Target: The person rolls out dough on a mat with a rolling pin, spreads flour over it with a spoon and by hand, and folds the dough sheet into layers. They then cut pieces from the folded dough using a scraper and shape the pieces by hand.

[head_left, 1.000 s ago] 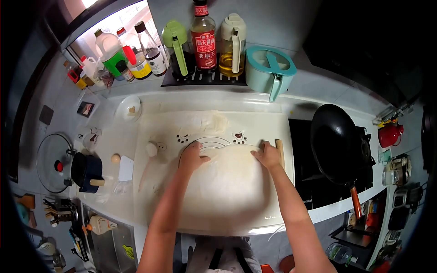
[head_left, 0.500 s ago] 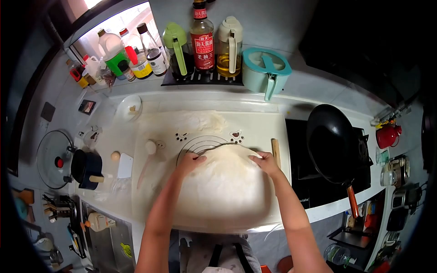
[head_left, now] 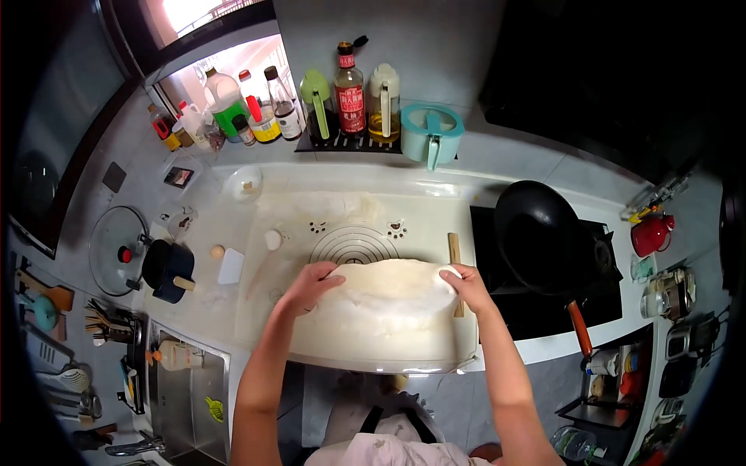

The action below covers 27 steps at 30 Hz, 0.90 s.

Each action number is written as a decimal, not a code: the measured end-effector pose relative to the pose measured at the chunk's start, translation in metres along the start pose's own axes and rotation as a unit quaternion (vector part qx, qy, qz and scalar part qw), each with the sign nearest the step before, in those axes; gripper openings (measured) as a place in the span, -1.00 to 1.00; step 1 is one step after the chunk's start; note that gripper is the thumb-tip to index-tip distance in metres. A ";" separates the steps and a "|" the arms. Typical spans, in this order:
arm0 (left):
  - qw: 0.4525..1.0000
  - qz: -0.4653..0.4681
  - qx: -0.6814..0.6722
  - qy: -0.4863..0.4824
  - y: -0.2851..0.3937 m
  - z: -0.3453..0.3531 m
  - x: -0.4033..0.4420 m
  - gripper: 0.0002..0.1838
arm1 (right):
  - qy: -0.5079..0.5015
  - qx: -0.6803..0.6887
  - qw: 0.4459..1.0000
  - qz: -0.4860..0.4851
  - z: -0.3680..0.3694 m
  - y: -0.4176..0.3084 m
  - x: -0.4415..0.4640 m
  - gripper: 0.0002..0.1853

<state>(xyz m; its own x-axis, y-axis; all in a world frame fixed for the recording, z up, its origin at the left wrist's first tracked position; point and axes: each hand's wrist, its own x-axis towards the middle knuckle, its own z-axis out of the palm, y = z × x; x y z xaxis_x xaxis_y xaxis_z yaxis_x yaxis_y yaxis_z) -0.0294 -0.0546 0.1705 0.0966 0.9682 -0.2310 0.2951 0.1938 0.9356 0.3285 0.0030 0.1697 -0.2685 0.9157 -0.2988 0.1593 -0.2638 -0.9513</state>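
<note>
A wide, thin sheet of pale dough [head_left: 396, 311] lies over the near part of the white kneading mat [head_left: 420, 202]. My left hand [head_left: 315, 283] is closed on the sheet's far left edge, thumb on top. At the far right corner, my right hand [head_left: 466, 286] pinches the edge the same way. Between both hands the far edge is lifted, and the sheet sags toward me. A wooden stick [head_left: 454, 250] lies by my right hand, partly covered. Loose flour [head_left: 334, 206] and a small white lump [head_left: 273, 239] are on the mat.
Right of the mat stands a black wok [head_left: 536, 233] on the stove, its handle pointing toward me. On the left are a dark pot [head_left: 165, 268], an egg [head_left: 217, 252] and a white scraper [head_left: 231, 266]. Bottles, including soy sauce [head_left: 350, 101], line the back.
Both hands have drawn the dough's far edge up and toward me, folding it back, so more of the printed circles shows. The camera view has shifted.
</note>
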 end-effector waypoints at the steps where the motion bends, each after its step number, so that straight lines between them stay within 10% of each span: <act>1: 0.999 0.002 0.037 -0.004 0.011 -0.008 0.006 -0.80 | -0.002 0.007 1.000 -0.010 -0.002 -0.005 0.005 -0.77; 13: 0.968 0.205 0.087 0.119 0.082 -0.060 0.053 -0.77 | 0.029 0.014 0.987 -0.157 -0.017 -0.090 0.042 -0.78; 19: 0.840 0.380 0.349 0.164 -0.024 -0.028 -0.016 -0.84 | -0.100 -0.066 0.974 -0.193 -0.010 0.021 0.018 -0.78; 27: 0.883 0.256 0.370 0.137 -0.172 0.038 -0.083 -0.87 | -0.030 -0.347 0.882 -0.317 0.027 0.145 -0.034 -0.74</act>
<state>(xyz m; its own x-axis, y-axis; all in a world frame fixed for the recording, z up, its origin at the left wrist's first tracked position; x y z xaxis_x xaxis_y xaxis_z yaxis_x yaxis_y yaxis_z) -0.0522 -0.1748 0.0183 0.1928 0.9207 0.3392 0.8297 -0.3375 0.4446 0.3346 -0.0748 0.0399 -0.5587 0.7894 0.2542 0.4968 0.5640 -0.6596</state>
